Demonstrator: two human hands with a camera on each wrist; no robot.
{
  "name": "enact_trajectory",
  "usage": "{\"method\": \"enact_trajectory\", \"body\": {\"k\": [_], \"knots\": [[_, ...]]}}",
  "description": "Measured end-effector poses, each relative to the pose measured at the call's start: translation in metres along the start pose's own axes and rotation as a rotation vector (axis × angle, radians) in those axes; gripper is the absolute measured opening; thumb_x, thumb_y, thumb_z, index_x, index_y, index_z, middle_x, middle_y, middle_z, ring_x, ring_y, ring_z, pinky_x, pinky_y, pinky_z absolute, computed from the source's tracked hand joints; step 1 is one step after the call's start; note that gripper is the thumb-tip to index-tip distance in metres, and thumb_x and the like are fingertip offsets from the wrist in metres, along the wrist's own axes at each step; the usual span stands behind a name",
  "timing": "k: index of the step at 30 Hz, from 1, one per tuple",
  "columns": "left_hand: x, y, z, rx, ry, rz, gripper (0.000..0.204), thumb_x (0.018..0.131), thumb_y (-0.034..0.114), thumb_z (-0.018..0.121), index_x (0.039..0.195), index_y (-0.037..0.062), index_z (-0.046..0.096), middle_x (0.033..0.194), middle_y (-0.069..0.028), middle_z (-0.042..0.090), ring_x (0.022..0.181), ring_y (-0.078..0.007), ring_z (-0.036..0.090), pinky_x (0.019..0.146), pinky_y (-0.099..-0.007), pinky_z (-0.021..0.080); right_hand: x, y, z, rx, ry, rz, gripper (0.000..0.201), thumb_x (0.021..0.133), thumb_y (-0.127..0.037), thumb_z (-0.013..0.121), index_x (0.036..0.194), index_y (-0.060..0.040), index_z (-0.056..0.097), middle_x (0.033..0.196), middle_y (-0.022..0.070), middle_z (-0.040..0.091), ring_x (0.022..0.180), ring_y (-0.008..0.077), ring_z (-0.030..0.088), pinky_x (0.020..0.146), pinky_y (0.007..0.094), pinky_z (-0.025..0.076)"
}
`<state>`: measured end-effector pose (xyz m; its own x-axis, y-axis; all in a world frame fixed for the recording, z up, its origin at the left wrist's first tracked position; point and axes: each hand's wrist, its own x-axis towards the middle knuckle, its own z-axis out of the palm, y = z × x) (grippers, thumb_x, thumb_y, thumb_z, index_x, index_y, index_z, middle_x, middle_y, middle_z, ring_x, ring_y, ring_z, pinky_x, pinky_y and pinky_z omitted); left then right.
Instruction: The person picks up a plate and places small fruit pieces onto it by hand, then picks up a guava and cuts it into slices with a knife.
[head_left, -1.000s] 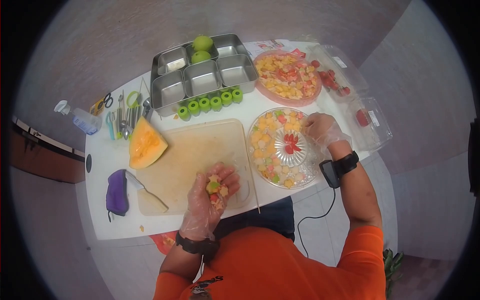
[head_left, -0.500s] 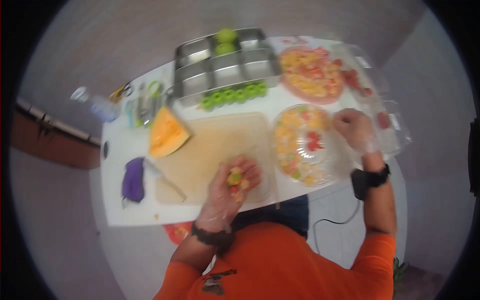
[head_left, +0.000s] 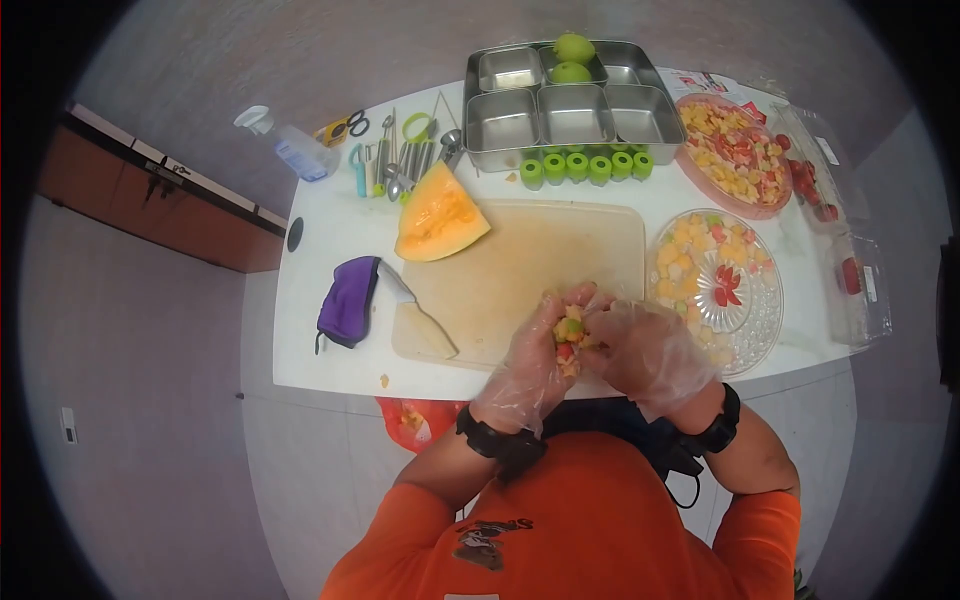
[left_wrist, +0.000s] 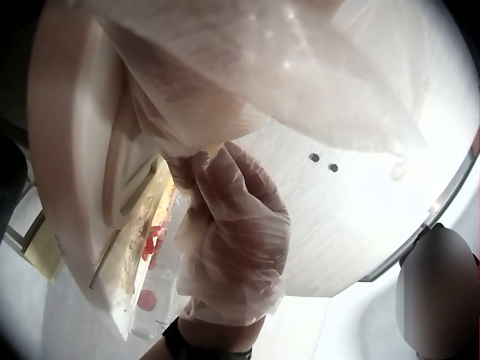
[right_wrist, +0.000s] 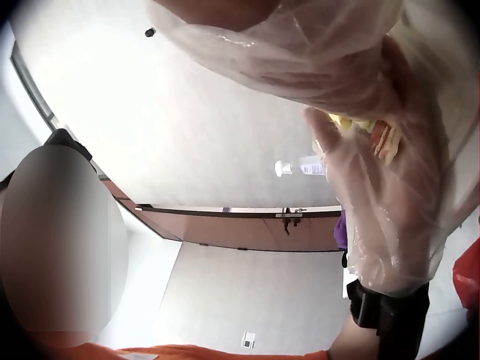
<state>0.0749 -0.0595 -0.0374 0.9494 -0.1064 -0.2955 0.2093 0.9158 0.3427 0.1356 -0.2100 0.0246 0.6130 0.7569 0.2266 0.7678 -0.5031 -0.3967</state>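
My left hand (head_left: 540,355), in a clear plastic glove, cups several small cut fruit pieces (head_left: 569,330), orange, green and red, some flower-shaped. Over the front edge of the cutting board (head_left: 560,245), my gloved right hand (head_left: 655,350) meets it, fingers bent and fingertips right at the pieces. Whether it pinches one I cannot tell. In the right wrist view, yellow and red fruit pieces (right_wrist: 382,136) show in the left palm. To the right stands a clear glass platter (head_left: 765,318) with fruit shapes around its rim and red pieces at its centre.
A melon wedge (head_left: 440,218) sits on the board's back left corner, a knife (head_left: 425,320) along its left edge. Behind are a steel tray (head_left: 480,153), green-topped cutters (head_left: 575,168) and a pink fruit bowl (head_left: 745,205). A purple pouch (head_left: 348,300) lies left; strawberry boxes (head_left: 875,300) right.
My right hand has come from the platter's right side over to my left hand and its fruit pieces. The head view has turned left, so the table appears farther right.
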Motion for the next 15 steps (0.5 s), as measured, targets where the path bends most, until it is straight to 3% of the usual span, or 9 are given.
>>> {"method": "enact_trajectory", "body": {"k": [3,6,9,11,15], "knots": [[0.003,-0.003,-0.008,-0.008,-0.048,-0.008,0.048,0.106,0.044,0.038,0.133,0.0051,0.048,0.132,-0.0153,0.055,0.117,-0.029,0.057,0.095,-0.0417,0.051,-0.003,0.005,-0.001,0.019,-0.009,-0.016,0.026,0.078,-0.022,0.072,0.097,-0.0063,0.066,0.082,0.0121,0.067,0.078,0.0298,0.067,0.068,0.0402,0.054],[0.008,-0.005,-0.015,-0.02,-0.034,0.005,0.059,0.1,0.053,0.047,0.129,0.0019,0.054,0.134,-0.0191,0.055,0.122,-0.0321,0.056,0.095,-0.0417,0.053,-0.006,0.009,-0.004,0.039,0.034,-0.033,0.024,0.079,-0.02,0.072,0.097,-0.0062,0.065,0.082,0.0125,0.067,0.079,0.0301,0.067,0.069,0.0399,0.053],[0.008,-0.003,-0.02,-0.087,-0.131,-0.003,0.06,0.099,0.054,0.049,0.128,0.0019,0.054,0.132,-0.0179,0.056,0.118,-0.0301,0.058,0.09,-0.0391,0.055,-0.01,0.016,-0.002,0.047,0.024,-0.003,0.023,0.081,-0.019,0.07,0.099,-0.0075,0.063,0.079,0.0129,0.066,0.076,0.0312,0.066,0.066,0.0405,0.053],[0.009,-0.005,-0.02,-0.067,-0.077,0.034,0.061,0.098,0.055,0.051,0.127,0.0016,0.055,0.13,-0.0172,0.057,0.115,-0.0293,0.058,0.087,-0.0392,0.056,-0.015,0.017,-0.001,0.146,0.081,0.053,0.01,0.08,-0.011,0.07,0.089,-0.0082,0.069,0.08,0.0106,0.067,0.069,0.0322,0.065,0.06,0.0401,0.051],[0.005,-0.005,-0.003,0.016,0.04,0.045,0.064,0.095,0.057,0.055,0.127,0.0015,0.055,0.122,-0.0175,0.061,0.109,-0.03,0.061,0.09,-0.0427,0.056,-0.023,0.028,-0.046,0.217,0.082,0.04,0.012,0.081,-0.009,0.071,0.093,-0.0057,0.071,0.084,0.0128,0.07,0.074,0.0324,0.067,0.066,0.0355,0.054]]}}
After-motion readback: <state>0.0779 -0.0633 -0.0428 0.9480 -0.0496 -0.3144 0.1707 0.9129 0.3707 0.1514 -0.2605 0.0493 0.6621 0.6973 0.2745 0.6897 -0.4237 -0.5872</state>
